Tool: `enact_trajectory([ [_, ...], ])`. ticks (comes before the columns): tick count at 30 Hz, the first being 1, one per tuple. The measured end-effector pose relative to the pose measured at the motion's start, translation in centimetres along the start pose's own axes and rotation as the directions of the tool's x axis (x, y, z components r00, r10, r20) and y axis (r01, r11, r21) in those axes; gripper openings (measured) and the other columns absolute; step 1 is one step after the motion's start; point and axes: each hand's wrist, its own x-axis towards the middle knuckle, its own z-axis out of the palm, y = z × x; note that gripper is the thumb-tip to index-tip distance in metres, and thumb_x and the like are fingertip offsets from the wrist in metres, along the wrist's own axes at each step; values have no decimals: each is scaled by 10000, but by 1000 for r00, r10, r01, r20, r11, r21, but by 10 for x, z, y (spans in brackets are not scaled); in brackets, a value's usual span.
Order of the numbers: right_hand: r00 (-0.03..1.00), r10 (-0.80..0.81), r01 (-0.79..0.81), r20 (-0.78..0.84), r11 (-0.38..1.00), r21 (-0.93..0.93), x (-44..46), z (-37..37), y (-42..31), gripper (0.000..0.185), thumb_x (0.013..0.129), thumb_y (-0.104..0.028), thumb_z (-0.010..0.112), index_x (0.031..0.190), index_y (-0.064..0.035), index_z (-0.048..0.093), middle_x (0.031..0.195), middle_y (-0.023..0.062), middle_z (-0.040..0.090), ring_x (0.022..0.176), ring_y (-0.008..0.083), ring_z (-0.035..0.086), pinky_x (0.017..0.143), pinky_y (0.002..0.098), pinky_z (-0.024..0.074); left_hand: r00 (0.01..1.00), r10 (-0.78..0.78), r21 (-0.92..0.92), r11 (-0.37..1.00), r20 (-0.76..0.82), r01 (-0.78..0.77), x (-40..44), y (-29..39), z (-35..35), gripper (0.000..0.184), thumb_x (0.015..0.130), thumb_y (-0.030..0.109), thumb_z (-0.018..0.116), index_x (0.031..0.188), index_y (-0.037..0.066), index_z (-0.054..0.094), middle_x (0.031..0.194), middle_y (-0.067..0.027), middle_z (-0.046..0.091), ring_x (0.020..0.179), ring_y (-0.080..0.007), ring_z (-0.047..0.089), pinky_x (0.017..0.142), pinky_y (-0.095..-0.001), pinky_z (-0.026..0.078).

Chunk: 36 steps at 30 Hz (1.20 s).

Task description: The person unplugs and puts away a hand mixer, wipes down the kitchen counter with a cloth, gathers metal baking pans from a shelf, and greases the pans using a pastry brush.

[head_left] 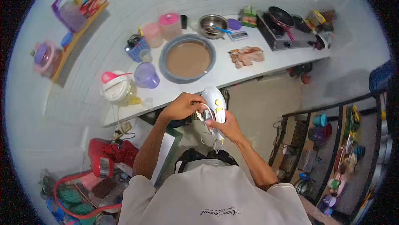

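Observation:
A white hand mixer [212, 95] with yellow buttons is held in front of my body, off the counter's front edge. My right hand [228, 126] grips its lower part, thumb across the casing. At its upper left side, my left hand [185, 105] has its fingers closed on the mixer's white power cord [206, 107]. The plug [199, 116] dangles just below those fingers, and a loop of cord hangs lower down. Beyond my hands, a large grey basin [163, 67] of brown liquid stands on the white counter [226, 73].
A crumpled brown cloth [246, 56], a steel bowl [213, 26] and a small scale [238, 35] lie right of the basin. A stove [270, 33] carries a frying pan [281, 16]. Left are a purple pitcher [146, 75] and a white tub [118, 90]. Shelves [332, 142] flank my right.

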Motion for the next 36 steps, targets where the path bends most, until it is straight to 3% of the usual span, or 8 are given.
enact_trajectory([
  [6, 988, -53, 56, -148, 998, 14, -32, -83, 7, 327, 840, -235, 845, 991, -33, 638, 836, 31, 676, 702, 103, 637, 650, 271, 529, 990, 56, 115, 991, 127, -71, 75, 30, 53, 191, 964, 182, 677, 1016, 5, 724, 865, -53, 717, 817, -110, 636, 782, -302, 521],
  [10, 956, 45, 49, -289, 950, 309, -59, -130, 4, 442, 1024, -456, 587, 977, -19, 624, 759, 25, 618, 625, 106, 588, 581, 287, 522, 971, -1, 148, 988, 240, -36, 121, 44, 95, 205, 963, 199, 681, 1023, 8, 726, 865, -54, 720, 809, -116, 635, 778, -310, 519],
  [11, 932, 29, 57, -362, 973, 224, -64, -140, 2, 546, 1060, -524, 453, 966, -11, 614, 694, 20, 581, 563, 104, 549, 526, 285, 495, 965, 22, 146, 987, 263, -63, 131, 47, 107, 208, 964, 201, 679, 1022, 6, 724, 867, -53, 720, 812, -115, 633, 778, -309, 517],
  [18, 837, 32, -23, -547, 999, 24, -96, -205, 15, 497, 1032, -501, 543, 887, -33, 625, 602, -7, 536, 480, 84, 495, 451, 268, 416, 908, 79, 155, 976, 411, -154, 189, 65, 176, 224, 967, 219, 680, 1007, 0, 705, 888, -45, 711, 842, -102, 609, 790, -299, 503],
  [24, 791, 22, 60, -612, 992, 114, -121, -251, 22, 462, 1029, -478, 564, 874, -45, 606, 600, -10, 535, 486, 87, 504, 467, 267, 430, 880, 1, 237, 963, 475, -129, 241, 81, 217, 227, 973, 227, 679, 1002, 4, 704, 816, -37, 692, 780, -90, 593, 734, -291, 498],
  [25, 798, 23, 89, -602, 984, 156, -126, -259, 25, 375, 980, -407, 670, 910, -42, 618, 658, -3, 568, 527, 92, 534, 492, 271, 457, 867, 141, 223, 935, 479, -275, 252, 78, 225, 222, 976, 229, 679, 1000, 11, 711, 796, -35, 689, 750, -88, 599, 701, -283, 496],
  [29, 774, -2, 13, -634, 1000, 13, -148, -286, 21, 375, 837, -285, 822, 1037, -19, 649, 824, 21, 645, 655, 96, 592, 560, 274, 496, 839, 216, 114, 944, 499, -310, 286, 78, 260, 245, 935, 225, 722, 997, -12, 716, 778, -81, 693, 712, -116, 601, 680, -302, 485],
  [36, 650, -35, -86, -759, 989, -119, -172, -350, 39, 342, 817, -171, 814, 1085, -24, 662, 899, 72, 700, 767, 182, 651, 737, 351, 543, 786, 187, 93, 951, 589, -296, 344, 85, 321, 211, 946, 213, 708, 985, 6, 714, 782, -70, 692, 730, -116, 602, 696, -301, 483],
])
